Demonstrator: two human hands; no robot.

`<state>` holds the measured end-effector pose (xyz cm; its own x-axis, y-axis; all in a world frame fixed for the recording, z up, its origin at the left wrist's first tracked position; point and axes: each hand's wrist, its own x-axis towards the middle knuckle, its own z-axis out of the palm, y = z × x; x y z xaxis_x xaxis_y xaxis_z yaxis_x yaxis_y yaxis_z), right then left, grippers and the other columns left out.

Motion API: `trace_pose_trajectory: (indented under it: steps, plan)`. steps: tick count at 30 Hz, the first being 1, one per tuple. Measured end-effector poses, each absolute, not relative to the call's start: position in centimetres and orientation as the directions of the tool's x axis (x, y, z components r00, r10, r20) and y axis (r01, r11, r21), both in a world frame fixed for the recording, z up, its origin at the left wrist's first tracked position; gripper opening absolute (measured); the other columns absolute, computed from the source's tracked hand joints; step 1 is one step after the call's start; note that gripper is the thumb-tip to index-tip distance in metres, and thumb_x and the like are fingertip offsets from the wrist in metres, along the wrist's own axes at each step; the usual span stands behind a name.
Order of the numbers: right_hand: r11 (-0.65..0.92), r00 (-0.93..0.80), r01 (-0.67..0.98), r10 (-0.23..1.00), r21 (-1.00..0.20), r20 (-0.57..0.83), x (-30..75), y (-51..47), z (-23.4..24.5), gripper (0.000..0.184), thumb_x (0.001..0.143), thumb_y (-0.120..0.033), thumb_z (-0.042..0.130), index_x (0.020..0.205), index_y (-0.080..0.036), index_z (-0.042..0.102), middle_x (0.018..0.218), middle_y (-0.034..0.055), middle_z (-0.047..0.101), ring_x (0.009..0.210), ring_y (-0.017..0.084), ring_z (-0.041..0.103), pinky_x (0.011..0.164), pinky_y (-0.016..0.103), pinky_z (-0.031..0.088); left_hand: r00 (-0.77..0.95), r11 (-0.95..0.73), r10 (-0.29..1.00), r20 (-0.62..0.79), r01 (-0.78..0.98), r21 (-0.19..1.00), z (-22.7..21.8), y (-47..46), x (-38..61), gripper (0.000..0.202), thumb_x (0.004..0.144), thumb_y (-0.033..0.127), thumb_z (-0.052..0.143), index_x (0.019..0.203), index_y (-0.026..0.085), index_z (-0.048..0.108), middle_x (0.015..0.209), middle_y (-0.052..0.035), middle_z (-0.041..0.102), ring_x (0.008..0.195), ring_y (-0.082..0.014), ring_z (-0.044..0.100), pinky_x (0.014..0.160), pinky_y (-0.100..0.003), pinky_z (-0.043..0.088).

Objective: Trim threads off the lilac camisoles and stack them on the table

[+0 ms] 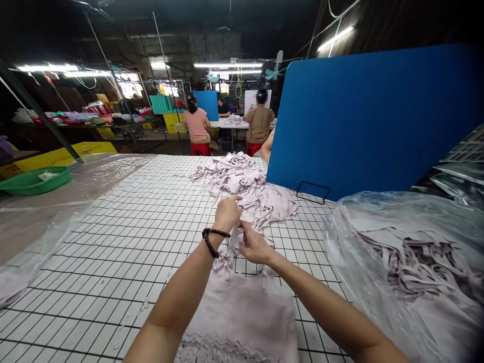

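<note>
My left hand (228, 214), with a dark bead bracelet (210, 241) at its wrist, is closed at the near edge of a pile of pale lilac garments (236, 174). Just below and to the right, my right hand (256, 247) pinches with thumb and forefinger. Pale lilac fabric (235, 241) shows between the two hands, and both seem closed on it; the fingertips are partly hidden. Nearer to me a pale lilac camisole (245, 307) lies flat, its thin straps pointing away from me and a wavy trim across its lower part.
A large blue board (363, 121) stands at the right beside a black wire stand (313, 191). Clear plastic (340, 242) wraps stacked lilac garments (427, 262). A green basin (36, 180) sits left of the grid-patterned table (113, 252). Several people sit working farther back.
</note>
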<state>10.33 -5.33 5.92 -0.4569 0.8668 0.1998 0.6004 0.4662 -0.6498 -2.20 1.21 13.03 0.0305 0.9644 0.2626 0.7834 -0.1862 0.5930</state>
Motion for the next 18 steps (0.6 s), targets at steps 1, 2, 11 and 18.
trace_pose_trajectory:
  steps: [1,2,11,18]
  plan:
    - [0.476,-0.484,0.652,0.86,-0.59,0.159,10.2,-5.3,5.7,0.063,0.077,-0.02,0.05,0.135,-0.017,0.027,0.104,0.0093,0.062,0.079,0.021,0.06,0.07,0.032,0.044,0.028,-0.188,0.963,0.27,0.784,0.591,13.2,1.2,-2.3,0.038,0.072,0.011,0.052,0.105,0.021,0.069,0.077,-0.0055,0.07,0.075,-0.0195,0.064,0.073,-0.027,0.046]
    - [0.488,-0.504,0.702,0.855,-0.518,0.121,10.3,-5.3,5.4,0.065,0.077,-0.024,0.051,0.136,-0.017,0.026,0.108,0.0105,0.061,0.083,0.023,0.06,0.07,0.032,0.043,0.024,-0.187,0.962,0.272,0.783,0.593,13.5,1.3,-2.5,0.039,0.072,0.01,0.051,0.105,0.022,0.069,0.076,-0.0049,0.07,0.073,-0.0189,0.063,0.072,-0.027,0.046]
    - [0.556,-0.555,0.829,0.831,-0.058,0.037,12.0,-5.6,4.7,0.055,0.084,-0.029,0.046,0.137,-0.027,0.033,0.113,0.0105,0.056,0.091,0.025,0.059,0.067,0.03,0.042,-0.024,-0.179,0.954,0.299,0.754,0.632,15.6,2.1,-4.0,0.038,0.074,0.01,0.053,0.105,0.021,0.071,0.071,-0.0026,0.069,0.074,-0.0161,0.064,0.079,-0.025,0.046]
    - [0.485,-0.487,0.873,0.872,-0.053,-0.039,9.2,-5.2,2.9,0.053,0.08,-0.029,0.051,0.132,-0.021,0.04,0.107,0.0137,0.061,0.085,0.028,0.063,0.07,0.035,0.046,0.009,-0.229,0.939,0.345,0.764,0.603,15.9,2.2,-3.2,0.036,0.071,0.009,0.054,0.1,0.021,0.073,0.078,-0.0042,0.07,0.081,-0.018,0.064,0.084,-0.027,0.047]
